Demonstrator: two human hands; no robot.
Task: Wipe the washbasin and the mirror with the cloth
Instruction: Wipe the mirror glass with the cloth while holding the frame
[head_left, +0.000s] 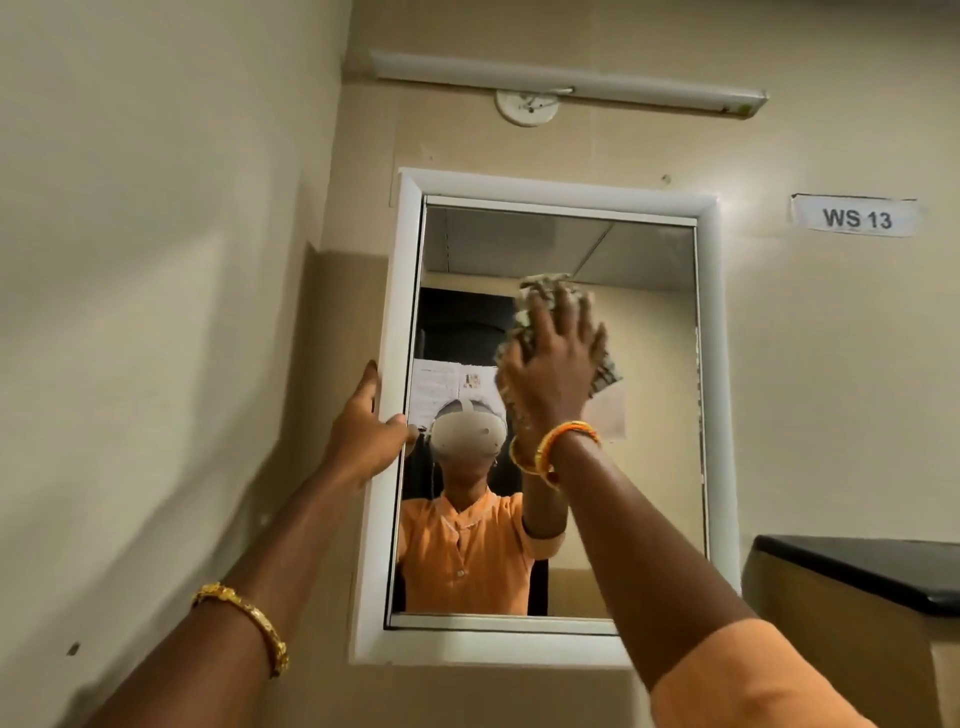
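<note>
Presently, head view: mirror (639, 415) in white frame (395, 364), mounted on wall. Cloth (535, 306) is pressed flat to the upper middle of the glass by the right hand (550, 374), fingers spread wide over it. Frame's left edge is gripped by the left hand (363, 431), curled partly shut. Washbasin not in view. Risk: cloth may be dropped, being pinned only by an open palm; streaks may be left.

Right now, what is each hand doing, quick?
Left hand: gripping the left edge of the white-framed wall mirror, thumb on the frame front.
Right hand: fingers spread, pressing the crumpled patterned cloth flat against the glass.
</note>
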